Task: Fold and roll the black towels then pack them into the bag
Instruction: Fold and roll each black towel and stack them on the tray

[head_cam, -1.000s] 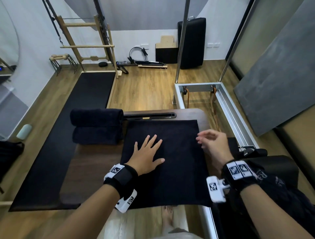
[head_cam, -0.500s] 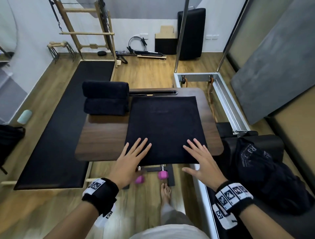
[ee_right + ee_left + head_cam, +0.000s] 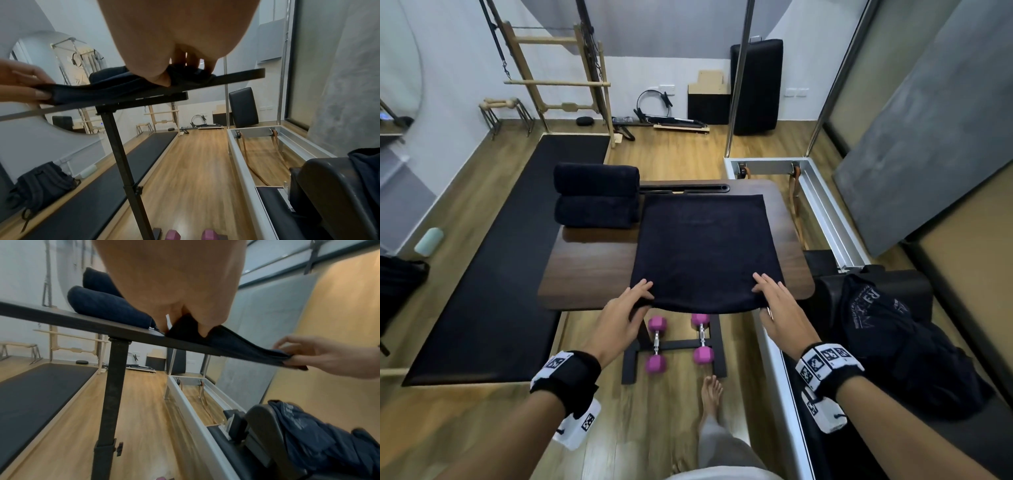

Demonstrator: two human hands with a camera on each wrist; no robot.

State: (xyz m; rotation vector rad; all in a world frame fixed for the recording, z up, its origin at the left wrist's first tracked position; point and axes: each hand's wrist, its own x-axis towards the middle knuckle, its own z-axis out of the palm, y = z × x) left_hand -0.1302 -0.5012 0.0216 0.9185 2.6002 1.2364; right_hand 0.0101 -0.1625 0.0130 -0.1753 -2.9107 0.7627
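A folded black towel [image 3: 705, 246] lies flat on the dark wooden table [image 3: 585, 270], its near edge hanging over the table's front. My left hand [image 3: 642, 298] pinches the towel's near left corner, fingers on top and thumb beneath. My right hand [image 3: 765, 298] pinches the near right corner the same way. The left wrist view shows the towel edge [image 3: 236, 344] lifted slightly off the table between both hands. Two rolled black towels [image 3: 595, 195] are stacked at the table's back left. The black bag [image 3: 887, 325] lies crumpled to my right.
Two pink dumbbells [image 3: 678, 339] rest on the table's base under the front edge, near my bare foot [image 3: 710, 394]. A long black mat [image 3: 500, 274] runs along the left. A metal reformer frame [image 3: 825, 212] stands at the right. A backpack [image 3: 39, 186] sits by the left wall.
Both hands slid back from lying flat on the towel to its near corners and now pinch the front edge. My head has pulled back from the table.
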